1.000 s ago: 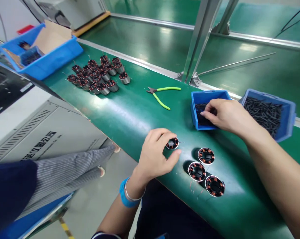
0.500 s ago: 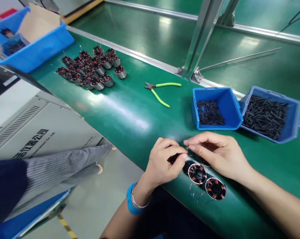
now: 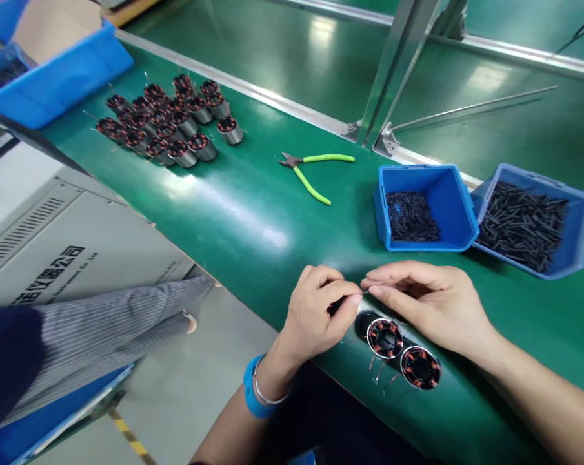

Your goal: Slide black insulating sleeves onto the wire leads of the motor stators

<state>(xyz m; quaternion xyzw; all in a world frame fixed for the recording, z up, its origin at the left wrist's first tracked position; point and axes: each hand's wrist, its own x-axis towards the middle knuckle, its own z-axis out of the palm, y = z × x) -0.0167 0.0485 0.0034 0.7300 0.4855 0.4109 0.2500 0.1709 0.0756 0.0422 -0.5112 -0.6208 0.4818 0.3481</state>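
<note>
My left hand (image 3: 321, 310) is closed, thumb and index finger pinched at a thin wire end, with a dark coil part partly hidden beneath its fingers. Facing it, my right hand (image 3: 430, 303) has its thumb and forefinger together at the same spot; what they pinch is too small to make out. Just below the hands, two round copper-wound motor cores stand on the green table, one (image 3: 384, 338) nearer my left hand and the other (image 3: 420, 367) to its lower right. Thin wires stick out beside them.
Green-handled cutters (image 3: 315, 177) lie open beyond my hands. A blue bin (image 3: 459, 223) and a paler bin (image 3: 579, 226) hold black tubes. Several wound cores (image 3: 180, 153) stand at the far left near a large blue crate (image 3: 79, 81). A person's striped trouser leg (image 3: 127, 323) shows at left.
The fingertips of my right hand have closed in and now meet those of my left hand at the wire. The view has shifted slightly.
</note>
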